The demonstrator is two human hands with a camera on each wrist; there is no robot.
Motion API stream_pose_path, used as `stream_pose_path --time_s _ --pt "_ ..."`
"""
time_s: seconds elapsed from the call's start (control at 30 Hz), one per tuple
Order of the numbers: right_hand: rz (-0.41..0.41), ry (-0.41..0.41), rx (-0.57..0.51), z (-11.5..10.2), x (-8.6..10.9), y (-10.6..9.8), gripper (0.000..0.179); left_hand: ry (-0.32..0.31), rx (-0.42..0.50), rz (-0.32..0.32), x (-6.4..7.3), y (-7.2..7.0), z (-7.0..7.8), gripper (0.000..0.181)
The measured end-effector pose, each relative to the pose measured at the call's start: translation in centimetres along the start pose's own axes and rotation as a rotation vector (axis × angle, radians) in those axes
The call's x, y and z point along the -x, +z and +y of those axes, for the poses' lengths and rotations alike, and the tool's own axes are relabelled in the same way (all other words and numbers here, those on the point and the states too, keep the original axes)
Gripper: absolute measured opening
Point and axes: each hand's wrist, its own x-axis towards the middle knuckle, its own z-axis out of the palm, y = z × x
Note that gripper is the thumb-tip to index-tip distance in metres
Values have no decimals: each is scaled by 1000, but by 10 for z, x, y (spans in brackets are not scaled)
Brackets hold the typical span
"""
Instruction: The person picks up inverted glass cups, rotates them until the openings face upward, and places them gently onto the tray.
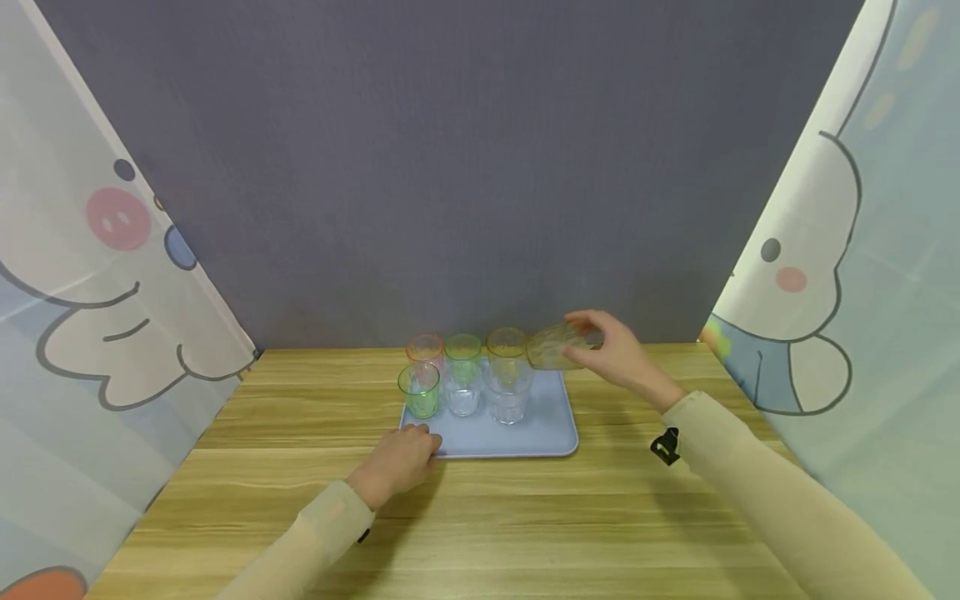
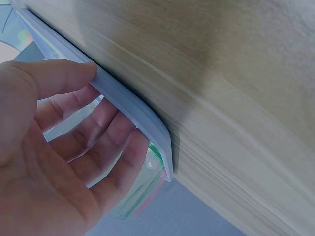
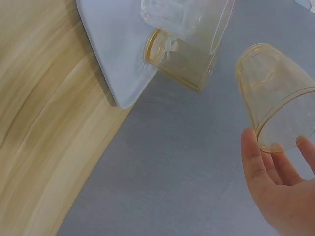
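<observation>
My right hand (image 1: 611, 350) pinches a clear amber cup (image 1: 553, 348) near its rim, above the back right part of the tray. The cup is tipped on its side, its base toward the left and its mouth toward my palm; fingertips lie along the rim in the right wrist view. My left hand (image 1: 401, 458) holds the near left corner of a pale blue tray (image 1: 540, 437), thumb (image 2: 74, 76) on the rim and fingers over the inside. Another amber cup (image 3: 184, 61) stands on the tray, closest to the held one.
Also upright on the tray are a pink-rimmed cup (image 1: 425, 348), two green cups, one at the front left (image 1: 420, 396), and two colourless cups, the right one (image 1: 510, 400) in front. The tray lies on a wooden table (image 1: 300, 408) before a grey panel (image 1: 465, 167).
</observation>
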Motion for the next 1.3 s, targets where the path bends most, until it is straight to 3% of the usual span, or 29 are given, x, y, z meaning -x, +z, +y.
stream_pose_path --time_s 0.4,0.77,1.3 --pt "2 -24 157 -6 -12 -1 59 -11 5 -1 1 0 1 14" --pt "-24 -19 239 -7 -21 5 59 -22 11 -16 1 4 0 12" --pt "-82 -12 313 2 -31 17 63 -20 11 -20 0 0 2 11"
